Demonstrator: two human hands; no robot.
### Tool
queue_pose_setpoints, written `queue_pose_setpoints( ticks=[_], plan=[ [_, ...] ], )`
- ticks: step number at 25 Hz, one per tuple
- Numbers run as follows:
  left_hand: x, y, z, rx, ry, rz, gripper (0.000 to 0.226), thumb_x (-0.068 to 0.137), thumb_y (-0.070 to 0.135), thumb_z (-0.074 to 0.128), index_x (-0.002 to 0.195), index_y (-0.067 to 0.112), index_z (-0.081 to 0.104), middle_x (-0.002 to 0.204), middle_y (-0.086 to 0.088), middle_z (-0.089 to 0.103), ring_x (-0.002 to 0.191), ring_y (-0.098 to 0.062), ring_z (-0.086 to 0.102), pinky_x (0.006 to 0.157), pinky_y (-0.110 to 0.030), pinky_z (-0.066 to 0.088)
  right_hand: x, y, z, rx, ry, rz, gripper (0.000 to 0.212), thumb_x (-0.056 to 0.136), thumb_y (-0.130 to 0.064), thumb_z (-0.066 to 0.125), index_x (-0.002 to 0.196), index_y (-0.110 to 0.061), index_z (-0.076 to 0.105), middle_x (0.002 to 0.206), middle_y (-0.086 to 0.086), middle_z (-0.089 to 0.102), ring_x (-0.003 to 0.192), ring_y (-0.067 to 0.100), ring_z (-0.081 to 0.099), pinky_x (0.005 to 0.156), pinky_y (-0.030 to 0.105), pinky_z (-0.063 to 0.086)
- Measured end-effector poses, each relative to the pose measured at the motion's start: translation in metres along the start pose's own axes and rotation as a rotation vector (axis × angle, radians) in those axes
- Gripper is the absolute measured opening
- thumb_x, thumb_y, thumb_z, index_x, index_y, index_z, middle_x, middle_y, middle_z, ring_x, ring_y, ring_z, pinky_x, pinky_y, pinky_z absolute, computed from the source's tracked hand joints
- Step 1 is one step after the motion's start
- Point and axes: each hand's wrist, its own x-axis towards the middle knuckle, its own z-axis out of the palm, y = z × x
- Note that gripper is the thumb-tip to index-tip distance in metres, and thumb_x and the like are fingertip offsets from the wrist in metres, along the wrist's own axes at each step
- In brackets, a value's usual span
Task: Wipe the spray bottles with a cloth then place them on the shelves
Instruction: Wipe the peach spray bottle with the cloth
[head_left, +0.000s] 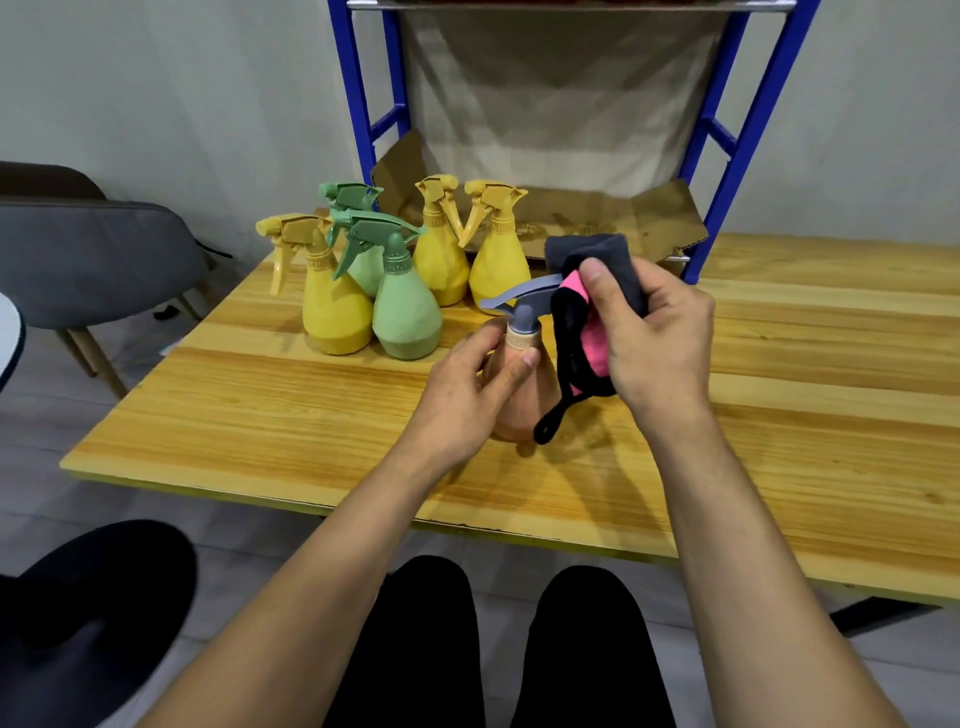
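Gripping the pear-shaped peach spray bottle (525, 397) with my left hand (460, 402), I held a plush grey-pink cloth (593, 340) in my right hand (660, 343).

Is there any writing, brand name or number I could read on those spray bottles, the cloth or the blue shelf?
No text can be read anywhere in this view.
Peach bottle, yellow bottles, green bottles: plain, no labels; the ribbed collars are too small to show any lettering.
Cloth: no tag or print visible.
Cardboard on the shelf: faint dark marks, too blurred to read.
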Motion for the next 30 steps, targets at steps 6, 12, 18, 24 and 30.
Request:
queue_pose_setpoints(
  ticks=[6,12,18,24,30],
  plan=[
    [-0.001,0.002,-0.004,0.019,-0.005,0.005,0.027,0.103,0.033,0.063,0.124,0.016,0.064,0.114,-0.001,0.07,0.11,-0.021,0.064,0.094,-0.047,0.054,-0.017,0.031,-0.008,0.009,0.298,0.212,0.037,0.1,-0.036,0.059,0.076,-0.009,0.063,0.066,-0.009,0.052,0.065,0.007,0.045,0.061,0.029,0.039],
    [0.003,0.014,0.001,0.06,0.065,-0.05,0.036,0.094,0.04,0.074,0.126,0.023,0.069,0.115,0.004,0.071,0.105,-0.009,0.065,0.087,-0.03,0.055,-0.074,0.05,0.014,-0.006,0.178,0.338,0.026,0.104,-0.027,0.051,0.113,-0.013,0.07,0.098,-0.011,0.073,0.09,-0.005,0.063,0.083,0.028,0.049],
    [0.003,0.016,0.0,0.214,0.008,0.003,0.032,0.103,0.048,0.057,0.119,0.024,0.072,0.109,0.0,0.073,0.111,-0.019,0.063,0.093,-0.045,0.05,-0.099,0.042,0.026,0.1,-0.072,0.25,0.048,0.104,-0.03,0.036,0.152,-0.033,0.039,0.164,-0.011,0.028,0.151,-0.003,0.019,0.127,0.033,0.019],
    [-0.002,0.009,0.005,0.231,0.066,0.064,0.043,0.098,0.045,0.066,0.135,0.025,0.057,0.114,0.007,0.068,0.103,-0.009,0.061,0.08,-0.028,0.05,-0.094,0.053,0.02,-0.051,-0.046,0.22,0.043,0.108,-0.02,0.044,0.151,-0.021,0.046,0.157,-0.002,0.044,0.148,0.009,0.035,0.122,0.041,0.031],
    [-0.006,0.006,0.002,0.051,0.164,0.079,0.039,0.099,0.04,0.066,0.131,0.019,0.059,0.116,0.01,0.068,0.107,-0.002,0.065,0.086,-0.024,0.054,-0.076,0.051,0.019,0.046,0.021,0.391,0.034,0.11,-0.021,0.04,0.139,-0.024,0.056,0.134,-0.012,0.061,0.124,-0.005,0.055,0.102,0.012,0.042]
  ],
)
